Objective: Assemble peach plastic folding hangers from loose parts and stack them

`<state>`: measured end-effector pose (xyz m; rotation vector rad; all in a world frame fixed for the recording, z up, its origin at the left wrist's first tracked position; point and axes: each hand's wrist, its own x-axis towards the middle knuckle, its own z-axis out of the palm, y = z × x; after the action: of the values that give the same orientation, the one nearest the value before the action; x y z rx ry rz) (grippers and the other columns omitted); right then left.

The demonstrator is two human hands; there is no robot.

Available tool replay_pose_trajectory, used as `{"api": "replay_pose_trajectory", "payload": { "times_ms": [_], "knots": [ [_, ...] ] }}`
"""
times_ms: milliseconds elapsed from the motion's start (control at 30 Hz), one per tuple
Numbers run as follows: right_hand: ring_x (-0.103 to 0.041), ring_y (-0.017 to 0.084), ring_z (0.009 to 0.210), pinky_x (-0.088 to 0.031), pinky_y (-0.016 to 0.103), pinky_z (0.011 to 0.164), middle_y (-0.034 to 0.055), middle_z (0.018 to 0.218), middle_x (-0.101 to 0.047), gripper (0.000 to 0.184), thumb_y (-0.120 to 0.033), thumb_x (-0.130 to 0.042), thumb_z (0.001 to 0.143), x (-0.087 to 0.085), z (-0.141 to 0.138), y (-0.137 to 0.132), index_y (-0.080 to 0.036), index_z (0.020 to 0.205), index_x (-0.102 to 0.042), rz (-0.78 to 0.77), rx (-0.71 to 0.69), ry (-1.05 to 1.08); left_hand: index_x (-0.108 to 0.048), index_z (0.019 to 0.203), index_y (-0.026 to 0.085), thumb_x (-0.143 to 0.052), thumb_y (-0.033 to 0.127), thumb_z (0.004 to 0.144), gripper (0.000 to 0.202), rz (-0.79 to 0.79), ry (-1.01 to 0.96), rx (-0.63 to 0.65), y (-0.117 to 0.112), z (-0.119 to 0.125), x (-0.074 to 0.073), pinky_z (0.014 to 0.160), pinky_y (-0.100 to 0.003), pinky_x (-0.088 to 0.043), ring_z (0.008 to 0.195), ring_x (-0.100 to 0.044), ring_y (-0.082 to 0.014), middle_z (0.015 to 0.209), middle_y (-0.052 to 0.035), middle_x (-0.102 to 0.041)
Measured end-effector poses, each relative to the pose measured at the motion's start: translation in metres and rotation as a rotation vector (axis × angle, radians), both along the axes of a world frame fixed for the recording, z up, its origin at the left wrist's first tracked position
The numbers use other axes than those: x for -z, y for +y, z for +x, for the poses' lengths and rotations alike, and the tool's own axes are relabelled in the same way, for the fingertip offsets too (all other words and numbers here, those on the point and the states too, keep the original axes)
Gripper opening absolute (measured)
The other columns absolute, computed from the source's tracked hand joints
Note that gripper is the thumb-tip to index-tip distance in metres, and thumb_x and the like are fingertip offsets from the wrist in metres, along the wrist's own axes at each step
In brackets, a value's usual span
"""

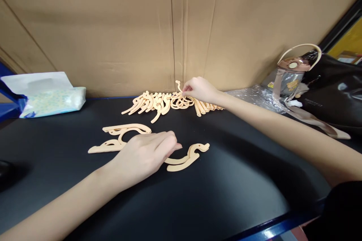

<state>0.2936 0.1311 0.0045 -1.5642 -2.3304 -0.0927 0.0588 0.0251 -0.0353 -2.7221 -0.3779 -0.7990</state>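
right hand (200, 88) pinches a curved piece (178, 82); left hand (144, 154) grip, i cannot tell; black bag (333, 86) lettering (313, 102) unreadably small.

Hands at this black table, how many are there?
2. The left hand is nearer the camera, over pale flat pieces; the right hand is farther back, pinching a small curved piece above the pile. No other hand shows.

You have even, moderate light; pale glare marks the black tabletop (263, 192), a dark shadow lies below your right forearm (263, 116), and the view's edges look stretched.
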Motion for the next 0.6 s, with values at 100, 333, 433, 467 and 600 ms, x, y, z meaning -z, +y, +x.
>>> {"api": "replay_pose_trajectory", "payload": {
  "times_ms": [100,333,433,467,600],
  "knots": [
    [-0.064,0.017,0.076,-0.04,0.027,0.067,0.0058,0.084,-0.073,0.016,-0.023,-0.064,0.089,-0.007,0.005,-0.026,-0.013,0.092,-0.075,0.032,-0.059,0.035,-0.042,0.072,0.02,-0.039,0.029,0.104,0.033,0.039,0.019,-0.008,0.0,0.0,-0.004,0.045,-0.025,-0.031,0.044,-0.047,-0.0093,0.057,0.0054,-0.05],
    [-0.058,0.018,0.075,-0.035,0.033,0.08,0.0029,0.076,-0.068,0.017,-0.02,-0.06,0.094,0.009,0.004,-0.126,-0.013,0.082,-0.072,0.087,-0.366,-0.174,-0.043,0.076,0.02,-0.031,0.026,0.105,0.032,0.065,0.005,-0.076,-0.001,0.002,0.001,0.043,-0.024,-0.03,0.041,-0.044,-0.0087,0.056,0.0063,-0.049],
    [-0.053,0.018,0.072,-0.033,0.033,0.077,0.0025,0.071,-0.064,0.026,-0.02,-0.054,0.096,0.019,0.002,-0.149,-0.013,0.076,-0.068,0.175,-0.427,-0.252,-0.04,0.08,0.021,-0.031,0.024,0.105,0.027,0.031,-0.007,-0.069,-0.002,0.001,0.004,0.043,-0.023,-0.032,0.043,-0.046,-0.0086,0.064,0.004,-0.056],
    [-0.052,0.018,0.072,-0.032,0.033,0.077,0.0023,0.071,-0.063,0.027,-0.02,-0.053,0.097,0.021,0.001,-0.153,-0.013,0.075,-0.067,0.187,-0.437,-0.261,-0.039,0.081,0.021,-0.031,0.024,0.105,0.025,0.028,-0.013,-0.071,-0.002,0.001,0.005,0.042,-0.023,-0.032,0.044,-0.046,-0.0087,0.067,0.0033,-0.057],
    [-0.053,0.017,0.073,-0.032,0.033,0.078,0.0019,0.075,-0.064,0.025,-0.02,-0.052,0.097,0.024,-0.001,-0.155,-0.014,0.08,-0.069,0.132,-0.465,-0.271,-0.043,0.089,0.019,-0.034,0.025,0.104,0.02,0.037,-0.043,-0.093,-0.002,0.002,0.004,0.042,-0.022,-0.034,0.047,-0.049,-0.0089,0.077,0.0011,-0.062]
  ]
}}
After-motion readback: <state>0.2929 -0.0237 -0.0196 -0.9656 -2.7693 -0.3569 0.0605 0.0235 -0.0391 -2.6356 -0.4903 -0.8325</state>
